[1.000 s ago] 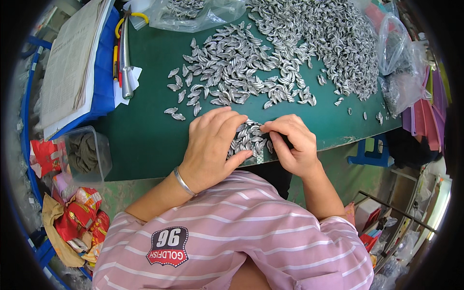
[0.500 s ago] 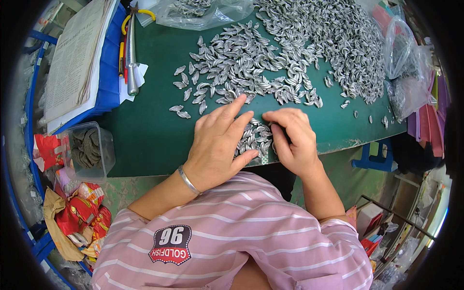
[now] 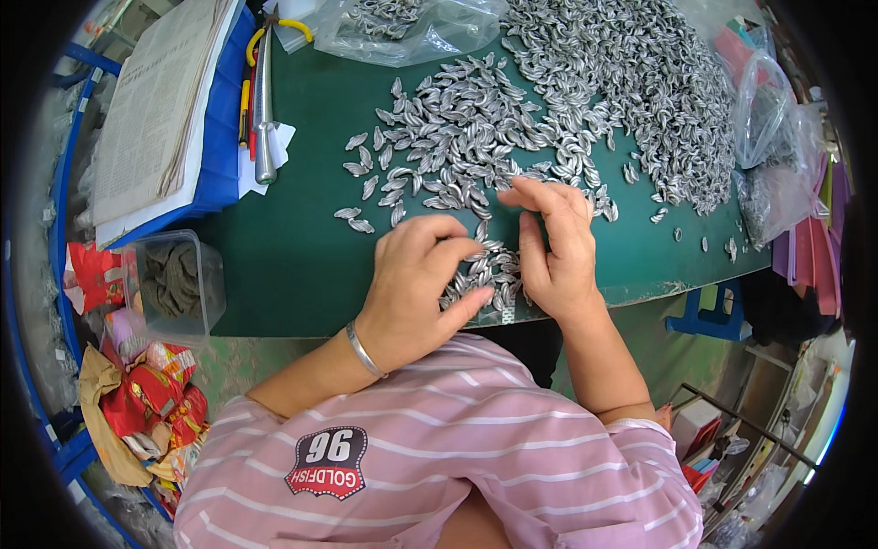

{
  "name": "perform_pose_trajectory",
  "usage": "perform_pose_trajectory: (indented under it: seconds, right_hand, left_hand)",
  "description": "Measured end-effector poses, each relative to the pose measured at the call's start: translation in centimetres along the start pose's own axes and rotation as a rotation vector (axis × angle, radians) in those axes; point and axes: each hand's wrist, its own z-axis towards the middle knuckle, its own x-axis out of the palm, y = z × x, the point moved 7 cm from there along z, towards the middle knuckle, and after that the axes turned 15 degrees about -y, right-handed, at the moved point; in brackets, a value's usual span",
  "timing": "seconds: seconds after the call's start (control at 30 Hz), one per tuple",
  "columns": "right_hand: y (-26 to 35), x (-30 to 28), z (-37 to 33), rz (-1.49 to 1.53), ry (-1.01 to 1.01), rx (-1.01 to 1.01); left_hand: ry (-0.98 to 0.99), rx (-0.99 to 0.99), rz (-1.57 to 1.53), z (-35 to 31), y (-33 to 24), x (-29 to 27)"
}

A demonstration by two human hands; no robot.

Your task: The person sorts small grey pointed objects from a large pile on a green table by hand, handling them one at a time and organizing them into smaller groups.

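Note:
Small silver twisted metal pieces, leaf-shaped with ridges, form a little pile (image 3: 494, 277) by the near edge of the green table. My left hand (image 3: 412, 274), with a metal bangle at the wrist, curves around the pile's left side, its fingers bent and its thumb apart. On the pile's right side my right hand (image 3: 560, 252) stands on edge, fingers lightly bent and thumb spread away from them. Neither hand visibly grips a piece. Just beyond the hands lies a wider heap of the same pieces (image 3: 466, 119), partly hidden by my right fingers.
A larger mass of pieces (image 3: 640, 82) covers the far right. Plastic bags (image 3: 768, 119) edge it. At the left are a blue tray (image 3: 215, 137) with papers, yellow-handled pliers (image 3: 261, 37), a silver rod-like tool (image 3: 265, 137) and a clear plastic box (image 3: 212, 284).
My left fingers have drawn inward from their outstretched pose. My right fingers have lifted and opened a little. Several pieces now lie between the heap and the little pile. The view has shifted slightly.

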Motion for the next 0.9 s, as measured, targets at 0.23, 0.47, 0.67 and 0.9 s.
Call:
perform_pose_trajectory:
  seconds: [0.23,0.47,0.67,0.9]
  right_hand:
    - [0.1,0.4,-0.3,0.046,0.042,-0.008]
    - [0.4,0.6,-0.3,0.053,0.04,-0.035]
    - [0.4,0.7,-0.4,0.097,0.067,-0.006]
    - [0.6,0.6,-0.1,0.149,0.064,-0.029]
  left_hand:
    - [-0.096,0.017,0.111,0.2,-0.2,-0.4]
    - [-0.122,-0.203,-0.157,-0.5,1.4,-0.5]
    - [-0.155,-0.081,-0.052,0.4,0.4,-0.4]
    - [-0.089,-0.093,-0.135,-0.2,1.3,0.0]
